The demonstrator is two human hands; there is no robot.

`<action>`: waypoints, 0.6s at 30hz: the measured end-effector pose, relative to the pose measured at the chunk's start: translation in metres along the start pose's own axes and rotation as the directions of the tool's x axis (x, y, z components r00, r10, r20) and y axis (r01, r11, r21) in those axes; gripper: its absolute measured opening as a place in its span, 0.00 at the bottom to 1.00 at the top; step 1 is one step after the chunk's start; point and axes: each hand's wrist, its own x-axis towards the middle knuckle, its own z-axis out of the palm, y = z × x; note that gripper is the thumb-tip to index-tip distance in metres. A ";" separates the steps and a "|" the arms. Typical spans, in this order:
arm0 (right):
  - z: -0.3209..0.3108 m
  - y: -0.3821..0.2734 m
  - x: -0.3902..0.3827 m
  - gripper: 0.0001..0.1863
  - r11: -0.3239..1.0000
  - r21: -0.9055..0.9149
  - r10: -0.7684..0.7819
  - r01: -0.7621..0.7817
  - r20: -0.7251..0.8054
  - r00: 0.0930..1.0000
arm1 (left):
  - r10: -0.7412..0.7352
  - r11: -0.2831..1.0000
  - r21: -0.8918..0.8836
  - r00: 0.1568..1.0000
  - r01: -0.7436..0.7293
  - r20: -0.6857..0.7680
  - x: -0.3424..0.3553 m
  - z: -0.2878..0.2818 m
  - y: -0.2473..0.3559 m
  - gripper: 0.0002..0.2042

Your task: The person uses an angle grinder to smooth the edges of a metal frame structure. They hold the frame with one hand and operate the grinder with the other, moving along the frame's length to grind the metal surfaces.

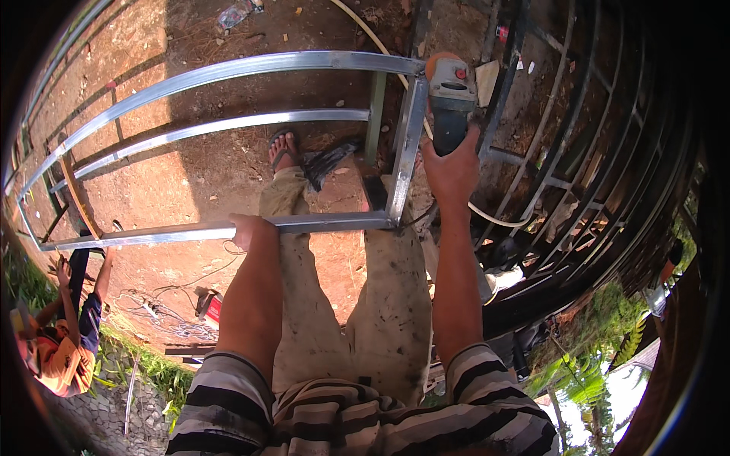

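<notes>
A long frame of shiny square steel tube (228, 72) lies across stands above the dirt ground. My left hand (249, 228) grips its near rail (152, 234), close to the corner. My right hand (452, 171) holds a dark angle grinder (452, 95) with an orange head against the short end tube (407, 140) near the far corner. A pale cable (502, 222) runs from the grinder down past my right arm. My legs in dusty trousers and one sandalled foot (283, 150) show below the frame.
Another person in orange (65, 346) crouches at the lower left, holding the frame's far end. Tangled cables and a small red tool (207, 305) lie on the ground. Dark curved metal gratings (593, 175) are stacked to the right. Grass edges the lower left.
</notes>
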 end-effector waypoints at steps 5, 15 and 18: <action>-0.004 -0.008 -0.001 0.38 0.999 -0.033 0.006 -0.006 0.018 1.000 | -0.040 0.995 -0.094 0.999 0.041 0.011 0.004 0.003 0.000 0.37; -0.006 0.000 0.008 0.38 0.999 -0.050 -0.017 0.019 0.049 0.999 | -0.017 0.999 -0.052 1.000 0.017 -0.006 0.005 0.003 0.000 0.35; -0.007 0.006 0.009 0.38 0.995 -0.069 -0.068 0.072 0.057 0.996 | -0.006 0.999 -0.045 1.000 0.005 -0.025 0.010 0.007 -0.001 0.36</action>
